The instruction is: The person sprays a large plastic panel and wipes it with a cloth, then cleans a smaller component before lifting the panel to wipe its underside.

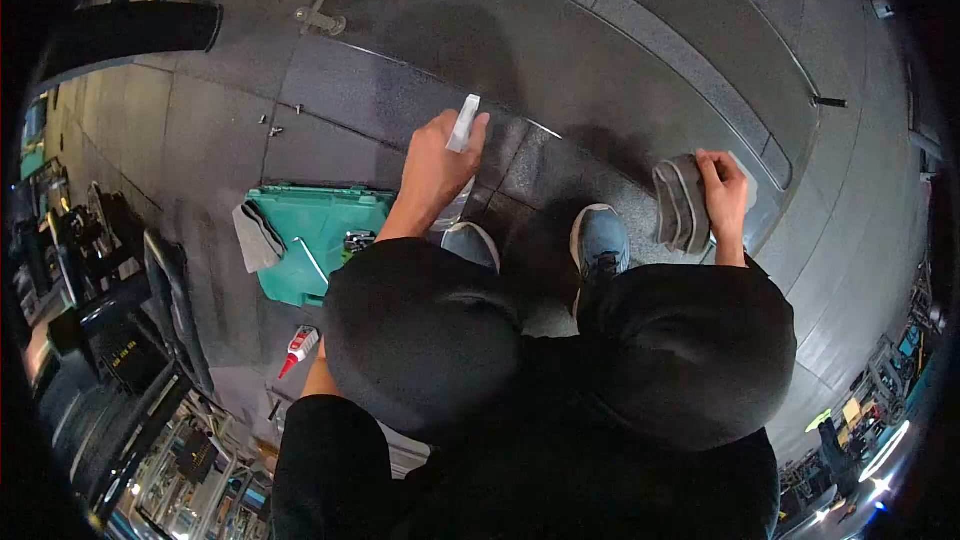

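Observation:
My left hand (432,168) is closed around a spray bottle (464,124), whose pale trigger head sticks up past my thumb. Its clear body (456,208) shows partly below the hand, above my shoe. On the other side, my right hand (727,192) grips a folded grey cloth (682,204) by its edge, and part of the fingers is hidden. Left of my knee lies a green plastic case (285,275). On the case rest a hex key (312,262), a second grey cloth (259,238) and a small black and green item (356,243).
A large dark panel (420,0) with a bright thin edge lies ahead of my feet, a metal fitting (322,20) at its corner. Small metal pieces (277,130) lie on the tiles. A white and red bottle (300,344) is beside my left forearm. Gym-like equipment (110,330) stands left.

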A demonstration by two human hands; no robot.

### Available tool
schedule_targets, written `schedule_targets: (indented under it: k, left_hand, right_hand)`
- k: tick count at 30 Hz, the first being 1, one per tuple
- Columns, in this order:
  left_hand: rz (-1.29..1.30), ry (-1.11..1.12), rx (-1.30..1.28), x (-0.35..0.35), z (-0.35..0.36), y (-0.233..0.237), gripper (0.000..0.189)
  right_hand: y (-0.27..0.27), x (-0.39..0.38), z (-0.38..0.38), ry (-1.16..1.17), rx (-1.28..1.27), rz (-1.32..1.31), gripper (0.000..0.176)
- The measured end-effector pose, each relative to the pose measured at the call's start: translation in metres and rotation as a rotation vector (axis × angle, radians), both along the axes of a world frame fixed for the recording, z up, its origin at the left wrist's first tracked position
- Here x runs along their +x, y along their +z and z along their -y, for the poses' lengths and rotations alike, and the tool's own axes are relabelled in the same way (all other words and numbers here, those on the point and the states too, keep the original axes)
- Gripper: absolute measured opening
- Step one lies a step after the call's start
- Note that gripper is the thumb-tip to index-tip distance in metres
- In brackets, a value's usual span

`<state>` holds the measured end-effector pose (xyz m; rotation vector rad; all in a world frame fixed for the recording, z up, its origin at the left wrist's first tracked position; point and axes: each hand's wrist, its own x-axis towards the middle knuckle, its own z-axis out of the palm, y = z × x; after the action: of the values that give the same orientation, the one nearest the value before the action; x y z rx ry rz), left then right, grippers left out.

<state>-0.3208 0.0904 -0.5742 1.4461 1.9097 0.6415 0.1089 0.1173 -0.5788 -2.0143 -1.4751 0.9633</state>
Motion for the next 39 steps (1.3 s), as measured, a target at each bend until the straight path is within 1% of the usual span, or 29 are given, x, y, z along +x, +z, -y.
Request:
schedule_targets:
  k: [1,5,9,11,12,14,15,17,19,21,22,23,24,25,27,28,30,31,33,34,35,37,39]
  left_hand:
    - [-0.018,-0.02,0.0,-0.002,-0.001,-0.002,0.037]
    - [-0.07,-0.019,-0.015,-0.009,-0.003,-0.006,0.039]
    - [-0.043,-0.013,0.066,-0.017,-0.002,0.0,0.039]
    - [0.017,-0.106,0.145,-0.013,-0.007,0.0,0.037]
    - [0.025,-0.113,0.14,-0.008,-0.01,-0.001,0.037]
    - [0.075,-0.27,0.121,0.008,-0.015,-0.001,0.036]
    - [0.076,-0.267,0.126,0.014,-0.018,0.0,0.036]
    - [0.109,-0.359,0.038,0.024,-0.028,0.003,0.036]
    - [0.112,-0.374,0.077,0.031,-0.034,0.004,0.036]
    - [0.069,-0.295,0.115,0.031,-0.032,-0.004,0.035]
    - [0.07,-0.273,0.113,0.023,-0.032,-0.006,0.036]
    - [0.084,-0.187,0.182,0.013,-0.032,-0.007,0.036]
    - [0.071,-0.075,0.181,0.001,-0.031,-0.01,0.037]
    - [0.053,0.039,0.182,-0.013,-0.03,-0.013,0.039]
    - [0.016,0.092,0.198,-0.045,-0.033,-0.017,0.039]
    - [0.0,0.131,0.206,-0.057,-0.033,-0.018,0.039]
    - [-0.056,0.142,0.215,-0.071,-0.034,-0.017,0.039]
    - [-0.1,0.14,0.226,-0.076,-0.036,-0.015,0.039]
    - [-0.106,0.165,0.245,-0.085,-0.037,-0.014,0.038]
    - [-0.064,0.218,0.225,-0.09,-0.037,-0.016,0.036]
    - [-0.022,0.269,0.204,-0.095,-0.036,-0.019,0.034]
    - [-0.049,0.326,0.24,-0.106,-0.034,-0.028,0.032]
    - [-0.074,0.38,0.277,-0.112,-0.03,-0.03,0.03]
  right_hand:
    - [0.0,0.0,0.004,-0.057,-0.036,0.004,0.031]
    - [-0.009,-0.005,0.013,-0.054,0.012,0.04,0.031]
    - [0.005,-0.026,0.007,-0.036,-0.024,0.106,0.032]
    - [0.006,-0.029,0.004,0.007,-0.007,0.19,0.033]
    - [0.008,-0.03,0.004,0.0,-0.013,0.197,0.033]
    - [0.011,-0.031,0.004,-0.006,-0.028,0.197,0.036]
    - [0.014,-0.031,0.004,-0.004,-0.023,0.199,0.036]
    - [0.018,-0.028,0.009,-0.006,-0.04,0.304,0.039]
    - [0.025,-0.02,0.013,-0.068,-0.028,0.298,0.04]
    - [0.029,-0.003,0.024,-0.124,-0.033,0.299,0.04]
    - [0.029,0.013,0.027,-0.148,-0.052,0.254,0.039]
    - [0.028,0.024,0.029,-0.163,-0.071,0.199,0.038]
    - [0.034,0.024,0.031,-0.204,-0.093,0.103,0.035]
    - [0.026,0.039,0.035,-0.24,-0.146,-0.032,0.032]
    - [0.027,0.036,0.035,-0.223,-0.144,-0.169,0.032]
    - [0.023,0.036,0.034,-0.208,-0.148,-0.179,0.032]
    - [0.014,0.033,0.028,-0.193,-0.214,-0.28,0.035]
    - [0.008,0.028,0.023,-0.178,-0.213,-0.285,0.035]
    - [-0.003,0.013,0.014,-0.1,-0.166,-0.191,0.04]
    - [0.006,-0.003,0.009,-0.045,-0.112,-0.12,0.043]
    - [0.009,-0.011,0.003,-0.035,-0.108,-0.125,0.043]
    - [0.012,-0.023,-0.007,-0.025,-0.068,-0.032,0.044]
    - [0.01,-0.022,-0.015,-0.015,-0.043,-0.018,0.044]
